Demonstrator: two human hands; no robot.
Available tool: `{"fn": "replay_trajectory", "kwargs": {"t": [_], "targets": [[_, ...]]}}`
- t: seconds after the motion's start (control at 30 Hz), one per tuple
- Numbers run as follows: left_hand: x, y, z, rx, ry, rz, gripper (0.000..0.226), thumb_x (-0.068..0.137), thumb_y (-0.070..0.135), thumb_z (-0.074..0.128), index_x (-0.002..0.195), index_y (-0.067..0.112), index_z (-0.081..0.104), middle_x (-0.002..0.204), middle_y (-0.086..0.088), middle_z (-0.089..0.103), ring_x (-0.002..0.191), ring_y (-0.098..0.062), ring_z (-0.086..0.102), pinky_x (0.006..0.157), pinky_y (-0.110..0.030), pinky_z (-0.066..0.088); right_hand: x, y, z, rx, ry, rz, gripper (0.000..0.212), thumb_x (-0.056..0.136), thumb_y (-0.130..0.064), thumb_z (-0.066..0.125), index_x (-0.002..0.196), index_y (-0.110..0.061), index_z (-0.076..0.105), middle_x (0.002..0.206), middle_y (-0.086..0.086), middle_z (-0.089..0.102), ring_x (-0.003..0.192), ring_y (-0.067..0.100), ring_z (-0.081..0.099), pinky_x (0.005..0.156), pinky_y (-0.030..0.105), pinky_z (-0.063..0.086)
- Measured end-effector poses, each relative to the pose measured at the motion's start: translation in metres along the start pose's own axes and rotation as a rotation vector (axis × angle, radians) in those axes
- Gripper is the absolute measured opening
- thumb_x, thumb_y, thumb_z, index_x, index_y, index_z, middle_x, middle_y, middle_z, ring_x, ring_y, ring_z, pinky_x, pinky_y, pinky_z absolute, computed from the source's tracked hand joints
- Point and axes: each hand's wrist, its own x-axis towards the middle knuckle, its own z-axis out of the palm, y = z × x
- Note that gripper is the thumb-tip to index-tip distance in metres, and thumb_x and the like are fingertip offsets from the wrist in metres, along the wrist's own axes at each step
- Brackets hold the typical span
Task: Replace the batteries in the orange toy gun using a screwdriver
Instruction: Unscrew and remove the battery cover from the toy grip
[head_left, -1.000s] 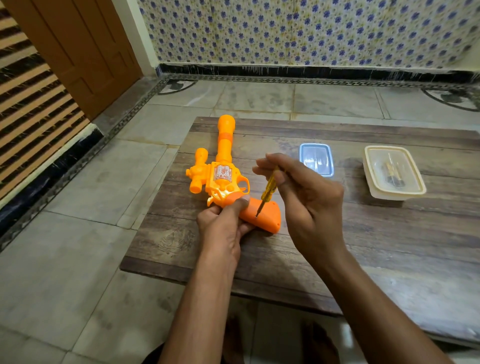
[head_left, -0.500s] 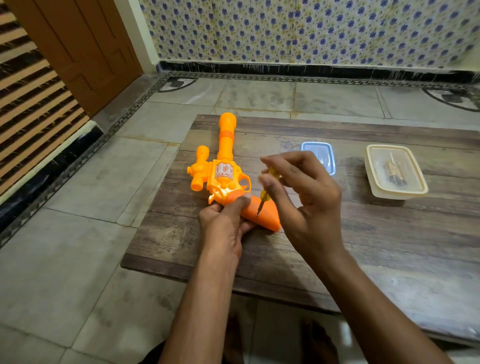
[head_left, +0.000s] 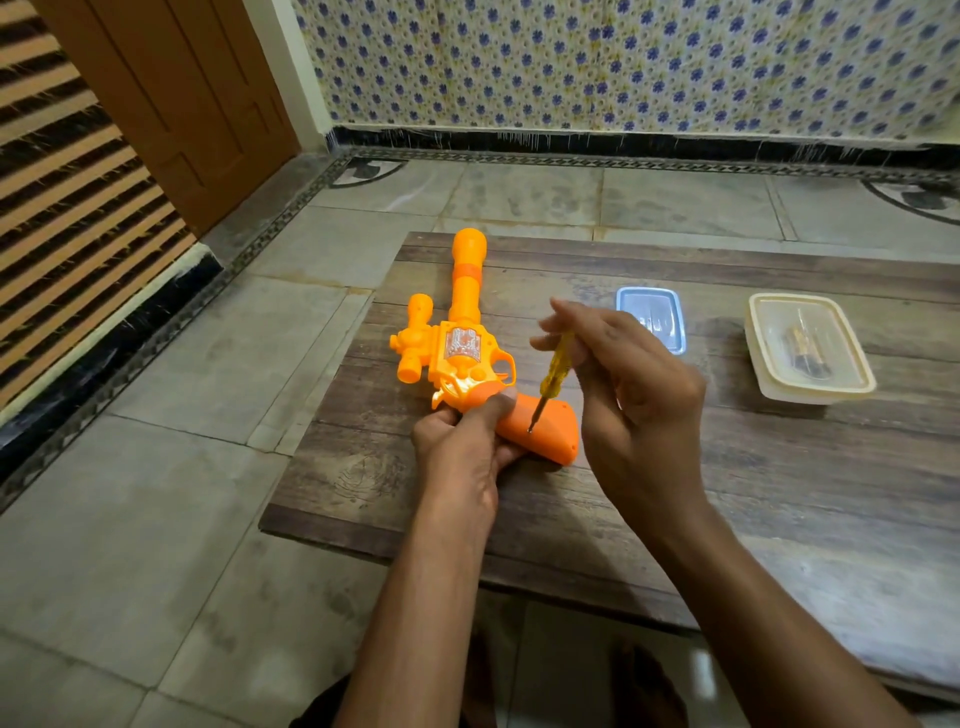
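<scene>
1. The orange toy gun (head_left: 462, 358) lies on its side on the wooden tabletop (head_left: 727, 493), barrel pointing away from the person, grip nearest them
2. The left hand (head_left: 462, 447) holds the gun where grip meets body, thumb pressed on top and fingers curled beneath – a sound place to pin it, since the hollow plastic shell is likely light and would slide or twist on the wood
3. The right hand (head_left: 628, 384) pinches the yellow screwdriver (head_left: 553, 371) high on its handle, fingers curled round it, tip set on the grip's flat side
4. The thin, smooth handle may slip – a close fingertip pinch suits it, with gentle downward pressure so the small screw head is not chewed
5. A clear container (head_left: 810, 345) holding what look like batteries sits well to the right, its blue-rimmed lid (head_left: 652, 317) lying between it and the gun
</scene>
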Motion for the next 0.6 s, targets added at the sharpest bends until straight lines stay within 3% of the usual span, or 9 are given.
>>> {"fn": "replay_trajectory", "kwargs": {"t": [0.17, 0.23, 0.33, 0.5, 0.6], "targets": [[-0.0023, 0.0021, 0.0007, 0.005, -0.012, -0.008, 0.016, 0.086, -0.006, 0.074, 0.095, 0.005, 0.067, 0.116, -0.027, 0.072, 0.11, -0.04, 0.071, 0.068, -0.049, 0.065, 0.0015, 0.0022, -0.0004, 0.001, 0.039, 0.037, 0.021, 0.095, -0.006, 0.07, 0.116, -0.001, 0.073, 0.106, 0.014, 0.061, 0.095, 0.025, 0.071, 0.078, 0.042, 0.059], [-0.0028, 0.0027, 0.0019, 0.006, -0.001, -0.009, 0.016, 0.086, -0.006, 0.074, 0.092, 0.006, 0.067, 0.116, -0.027, 0.072, 0.111, -0.04, 0.071, 0.064, -0.046, 0.065, 0.0019, 0.0033, -0.0011, 0.024, 0.047, 0.037, 0.024, 0.094, 0.0, 0.068, 0.118, -0.001, 0.073, 0.102, 0.015, 0.063, 0.094, 0.027, 0.071, 0.079, 0.044, 0.059], [-0.004, 0.0032, 0.0023, 0.017, 0.0, -0.002, 0.017, 0.087, -0.006, 0.074, 0.09, 0.009, 0.066, 0.106, -0.02, 0.073, 0.109, -0.038, 0.071, 0.063, -0.045, 0.064, 0.0008, 0.0025, -0.0027, 0.054, 0.014, 0.06, 0.029, 0.097, 0.007, 0.059, 0.123, 0.002, 0.069, 0.111, 0.012, 0.071, 0.102, 0.018, 0.073, 0.085, 0.043, 0.06], [-0.0024, 0.003, 0.0008, -0.002, -0.015, -0.006, 0.019, 0.087, -0.006, 0.073, 0.099, 0.006, 0.066, 0.116, -0.025, 0.072, 0.109, -0.04, 0.071, 0.075, -0.054, 0.062, 0.0009, 0.0029, 0.0005, 0.033, 0.05, 0.038, 0.021, 0.092, -0.002, 0.074, 0.113, 0.001, 0.074, 0.105, 0.015, 0.063, 0.094, 0.022, 0.073, 0.079, 0.041, 0.06], [-0.0024, 0.0042, 0.0011, 0.006, -0.009, -0.009, 0.019, 0.087, -0.006, 0.074, 0.098, 0.007, 0.066, 0.114, -0.023, 0.072, 0.109, -0.037, 0.071, 0.072, -0.051, 0.063, 0.0005, 0.0021, -0.0004, 0.0, 0.058, 0.005, 0.026, 0.094, 0.004, 0.067, 0.12, 0.001, 0.072, 0.103, 0.014, 0.07, 0.098, 0.021, 0.072, 0.082, 0.04, 0.059]]}}
